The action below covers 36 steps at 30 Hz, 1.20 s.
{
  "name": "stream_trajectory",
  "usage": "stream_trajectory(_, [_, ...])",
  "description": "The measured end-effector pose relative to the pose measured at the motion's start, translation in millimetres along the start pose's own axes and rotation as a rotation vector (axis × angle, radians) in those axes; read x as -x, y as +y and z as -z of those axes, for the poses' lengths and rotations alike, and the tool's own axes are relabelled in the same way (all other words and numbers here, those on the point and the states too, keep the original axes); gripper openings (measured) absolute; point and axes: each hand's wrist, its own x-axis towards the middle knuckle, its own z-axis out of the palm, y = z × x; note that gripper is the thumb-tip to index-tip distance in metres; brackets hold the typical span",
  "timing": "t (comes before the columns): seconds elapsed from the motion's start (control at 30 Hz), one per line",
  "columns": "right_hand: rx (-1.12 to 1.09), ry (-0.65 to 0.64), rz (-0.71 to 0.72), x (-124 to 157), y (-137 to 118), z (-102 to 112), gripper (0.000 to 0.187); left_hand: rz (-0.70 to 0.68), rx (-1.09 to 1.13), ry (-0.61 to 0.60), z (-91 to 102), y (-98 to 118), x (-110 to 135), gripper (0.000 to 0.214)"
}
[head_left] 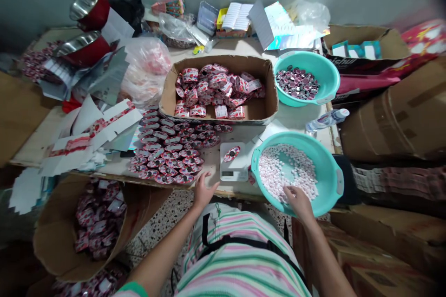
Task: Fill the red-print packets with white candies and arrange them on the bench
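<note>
My left hand (pixel 204 190) rests at the table's front edge, fingers spread, with nothing in it. Beside it stand rows of small printed red-and-white boxes (pixel 170 155), open ends up. One such box (pixel 232 153) sits on a white digital scale (pixel 233 174), just right of my left hand. My right hand (pixel 298 200) reaches into a turquoise basin (pixel 332 158), its fingers pinched together among small white and pale pink candy-like pieces (pixel 275 167). What those fingers hold is hidden.
Behind the rows, a cardboard box (pixel 218 118) holds similar packs. A second turquoise basin (pixel 327 74) contains dark round discs (pixel 298 83). Near it lies a clear bottle (pixel 325 119). A carton of packs (pixel 52 236) stands below, left; stacked cartons (pixel 393 120) stand right.
</note>
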Motion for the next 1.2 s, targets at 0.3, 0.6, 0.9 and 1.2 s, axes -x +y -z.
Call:
stream_trajectory(0.3, [0.090, -0.075, 0.028, 2, -8, 3, 0.051, -0.006, 0.001, -0.022, 10.2, 1, 8, 0.028])
stream_trajectory(0.6, [0.111, -0.131, 0.069, 5, -8, 5, 0.045, 0.008, 0.023, -0.054, 9.2, -1, 16, 0.024])
stream_trajectory(0.9, [0.113, -0.111, 0.099, 6, -11, 0, 0.047, -0.203, -0.025, -0.061, -7.7, 48, -27, 0.043])
stream_trajectory(1.2, [0.078, -0.122, 0.071, 9, 14, -8, 0.054, -0.243, -0.343, -0.174, -49.1, 97, -84, 0.049])
